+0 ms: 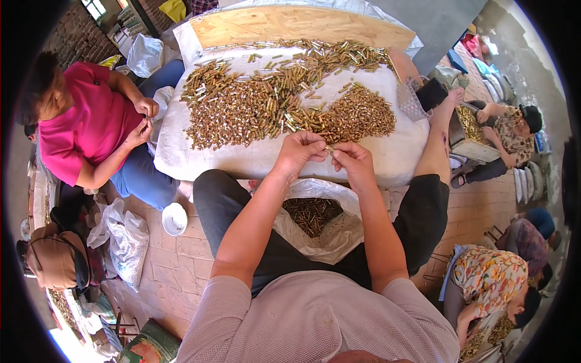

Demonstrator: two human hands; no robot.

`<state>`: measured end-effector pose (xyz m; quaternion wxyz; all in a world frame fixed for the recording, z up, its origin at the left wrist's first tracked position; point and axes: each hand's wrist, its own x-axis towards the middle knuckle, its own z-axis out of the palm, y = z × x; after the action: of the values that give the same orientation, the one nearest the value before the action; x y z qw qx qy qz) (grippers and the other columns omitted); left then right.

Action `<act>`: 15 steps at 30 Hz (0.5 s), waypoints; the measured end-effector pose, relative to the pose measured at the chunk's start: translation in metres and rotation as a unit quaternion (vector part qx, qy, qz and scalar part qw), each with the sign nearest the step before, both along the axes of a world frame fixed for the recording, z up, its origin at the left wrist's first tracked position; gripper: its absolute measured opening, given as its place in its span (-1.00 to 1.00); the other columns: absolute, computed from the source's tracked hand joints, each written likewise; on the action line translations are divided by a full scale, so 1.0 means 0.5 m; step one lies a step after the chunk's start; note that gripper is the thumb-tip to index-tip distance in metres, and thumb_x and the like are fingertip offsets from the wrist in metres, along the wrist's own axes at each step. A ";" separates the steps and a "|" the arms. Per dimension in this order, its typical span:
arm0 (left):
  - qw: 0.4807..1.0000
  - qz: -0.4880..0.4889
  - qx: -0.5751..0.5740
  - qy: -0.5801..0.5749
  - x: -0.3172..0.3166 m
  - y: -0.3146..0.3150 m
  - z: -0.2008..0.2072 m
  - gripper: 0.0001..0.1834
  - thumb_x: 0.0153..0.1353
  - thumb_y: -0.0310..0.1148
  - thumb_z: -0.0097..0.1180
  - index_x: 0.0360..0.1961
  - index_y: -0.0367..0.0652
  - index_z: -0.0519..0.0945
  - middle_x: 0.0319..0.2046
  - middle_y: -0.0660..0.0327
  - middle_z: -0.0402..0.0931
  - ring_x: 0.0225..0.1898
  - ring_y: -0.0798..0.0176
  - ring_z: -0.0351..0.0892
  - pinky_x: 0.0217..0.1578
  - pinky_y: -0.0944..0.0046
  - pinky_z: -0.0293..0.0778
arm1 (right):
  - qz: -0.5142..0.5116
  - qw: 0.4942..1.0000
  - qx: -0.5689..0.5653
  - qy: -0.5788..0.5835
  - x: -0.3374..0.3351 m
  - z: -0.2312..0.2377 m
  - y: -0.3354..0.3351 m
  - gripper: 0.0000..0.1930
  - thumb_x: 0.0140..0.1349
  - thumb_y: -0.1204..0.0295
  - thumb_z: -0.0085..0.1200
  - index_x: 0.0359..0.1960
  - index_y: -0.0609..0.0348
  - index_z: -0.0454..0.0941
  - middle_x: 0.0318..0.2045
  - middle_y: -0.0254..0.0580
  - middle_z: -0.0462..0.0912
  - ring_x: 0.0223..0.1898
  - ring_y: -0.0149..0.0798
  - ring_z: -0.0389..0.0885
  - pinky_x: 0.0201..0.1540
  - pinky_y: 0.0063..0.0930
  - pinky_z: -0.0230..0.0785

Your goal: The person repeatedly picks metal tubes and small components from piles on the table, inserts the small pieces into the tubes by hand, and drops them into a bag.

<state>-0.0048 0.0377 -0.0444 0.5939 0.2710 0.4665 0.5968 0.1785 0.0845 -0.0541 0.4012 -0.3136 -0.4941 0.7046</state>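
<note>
My left hand [299, 153] and my right hand [354, 162] meet over the near edge of a white-covered table [212, 164]. The fingertips of both are pinched together around a small shiny metal piece [328, 148], mostly hidden by the fingers. Just beyond my hands lies a pile of short brass-coloured pieces [360, 115]. To its left, a larger heap of brass-coloured pieces [227, 112] spreads out, and longer slim metal tubes [330, 57] lie scattered behind. Below my hands, between my legs, an open white sack [327, 245] holds many dark brass-toned pieces [311, 215].
A wooden board [296, 27] edges the table's far side. A clear plastic basket [411, 100] with a dark phone-like object [431, 94] stands at its right end. A person in a pink shirt [91, 121] works at left, near a white bucket [175, 219]. Several others sit around.
</note>
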 end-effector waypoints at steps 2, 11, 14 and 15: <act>1.000 0.003 0.000 0.008 0.003 -0.001 0.003 -0.86 0.17 -0.50 0.30 -0.25 -0.28 0.63 -0.38 0.22 0.63 -0.42 0.36 0.63 -0.34 0.36 0.60 | -0.004 1.000 0.026 -0.014 -0.001 -0.001 0.000 -0.90 0.24 0.56 0.18 -0.22 0.27 0.63 -0.44 -0.26 0.65 -0.45 -0.43 0.58 -0.44 -0.55 0.42; 1.000 -0.011 -0.008 -0.001 0.013 -0.009 0.009 -0.85 0.24 -0.50 0.24 -0.21 -0.33 0.58 -0.36 0.13 0.63 -0.38 0.26 0.69 -0.36 0.34 0.66 | 0.021 0.997 -0.042 0.055 0.004 0.009 -0.005 -0.90 0.28 0.50 0.17 -0.22 0.25 0.61 -0.39 -0.27 0.65 -0.45 -0.40 0.57 -0.43 -0.52 0.41; 0.998 -0.025 -0.009 -0.061 0.028 -0.016 0.007 -0.85 0.23 -0.48 0.25 -0.22 -0.30 0.59 -0.36 0.15 0.63 -0.38 0.27 0.68 -0.37 0.34 0.66 | 0.013 0.994 -0.081 0.067 0.007 0.008 -0.008 -0.90 0.27 0.48 0.19 -0.22 0.21 0.61 -0.42 -0.28 0.64 -0.47 -0.40 0.56 -0.44 -0.53 0.39; 0.996 -0.030 -0.005 -0.087 0.033 -0.017 0.006 -0.86 0.23 -0.48 0.25 -0.22 -0.29 0.60 -0.36 0.16 0.63 -0.38 0.27 0.68 -0.37 0.34 0.66 | 0.013 0.994 -0.079 0.070 0.010 0.004 -0.006 -0.90 0.27 0.48 0.19 -0.22 0.21 0.61 -0.42 -0.28 0.64 -0.47 -0.40 0.56 -0.44 -0.53 0.39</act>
<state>0.0118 0.0292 -0.0416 0.6511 0.2291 0.4076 0.5979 0.1834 0.0816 -0.0519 0.3993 -0.2879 -0.4121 0.7667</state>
